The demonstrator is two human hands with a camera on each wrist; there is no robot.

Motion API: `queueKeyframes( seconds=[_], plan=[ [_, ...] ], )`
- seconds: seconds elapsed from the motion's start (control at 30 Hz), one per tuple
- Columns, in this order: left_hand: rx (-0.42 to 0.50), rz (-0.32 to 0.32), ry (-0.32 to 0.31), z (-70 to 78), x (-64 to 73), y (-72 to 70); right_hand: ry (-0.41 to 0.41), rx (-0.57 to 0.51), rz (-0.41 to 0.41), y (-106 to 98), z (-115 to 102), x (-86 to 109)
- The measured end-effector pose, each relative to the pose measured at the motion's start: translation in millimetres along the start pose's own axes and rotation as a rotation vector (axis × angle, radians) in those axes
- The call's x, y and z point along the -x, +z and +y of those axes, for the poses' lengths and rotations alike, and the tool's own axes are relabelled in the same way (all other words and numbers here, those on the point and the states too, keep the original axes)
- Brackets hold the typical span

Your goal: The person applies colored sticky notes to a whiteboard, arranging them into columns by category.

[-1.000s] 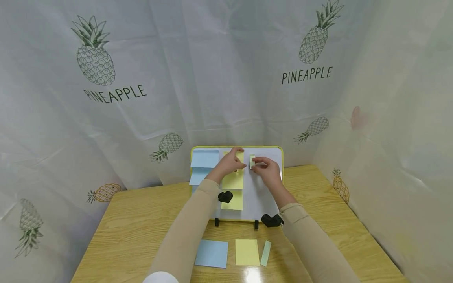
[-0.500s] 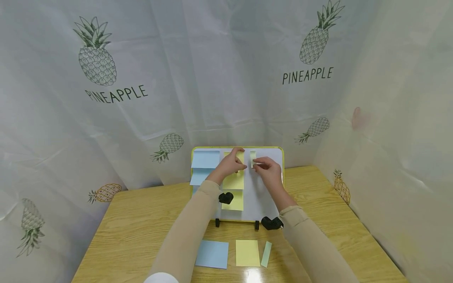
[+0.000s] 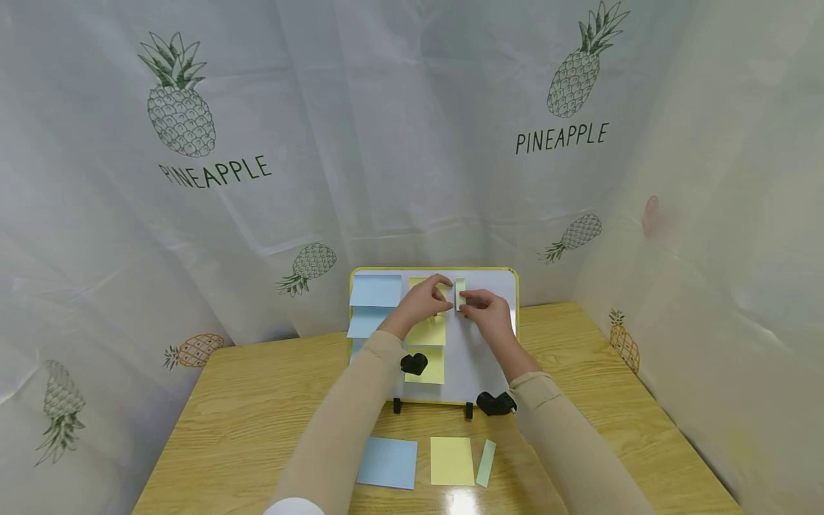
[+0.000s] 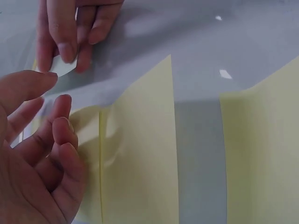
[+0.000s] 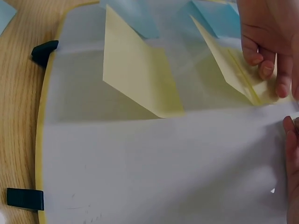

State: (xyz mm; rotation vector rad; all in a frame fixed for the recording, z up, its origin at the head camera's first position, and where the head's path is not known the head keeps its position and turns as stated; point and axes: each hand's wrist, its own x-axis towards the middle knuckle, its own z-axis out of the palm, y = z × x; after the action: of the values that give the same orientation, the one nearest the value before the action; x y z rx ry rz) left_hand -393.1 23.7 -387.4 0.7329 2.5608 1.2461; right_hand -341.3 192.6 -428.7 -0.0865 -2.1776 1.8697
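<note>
In the head view my right hand [image 3: 489, 312] pinches a narrow pale green sticky note [image 3: 460, 285] close in front of the upper whiteboard [image 3: 479, 357]. The left wrist view shows the note [image 4: 65, 66] between the right fingertips, with a left fingertip right at its edge. My left hand [image 3: 421, 302] is just left of the note, its fingers bent and spread apart, holding nothing. It covers part of the upper yellow sticky notes [image 3: 426, 332]. A lower yellow note [image 5: 135, 79] sticks out from the board in the right wrist view.
Blue sticky notes [image 3: 375, 290] hang in a column on the board's left side. The board stands on black feet [image 3: 468, 410]. In front on the wooden table [image 3: 257, 408] lie a blue pad [image 3: 388, 465], a yellow pad [image 3: 452, 461] and a green strip pad [image 3: 486, 463].
My left hand has moved a little to the right, its fingertips closer to the green note. The note in my right hand has shifted up, then slightly back down.
</note>
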Motion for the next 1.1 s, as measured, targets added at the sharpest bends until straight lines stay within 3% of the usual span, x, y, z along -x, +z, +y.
queueKeyframes(
  seconds=[1.1],
  plan=[
    [0.032,0.003,-0.003,3.9,-3.8,7.0,0.011,0.102,-0.025,2.1,-2.3,-1.0]
  ],
)
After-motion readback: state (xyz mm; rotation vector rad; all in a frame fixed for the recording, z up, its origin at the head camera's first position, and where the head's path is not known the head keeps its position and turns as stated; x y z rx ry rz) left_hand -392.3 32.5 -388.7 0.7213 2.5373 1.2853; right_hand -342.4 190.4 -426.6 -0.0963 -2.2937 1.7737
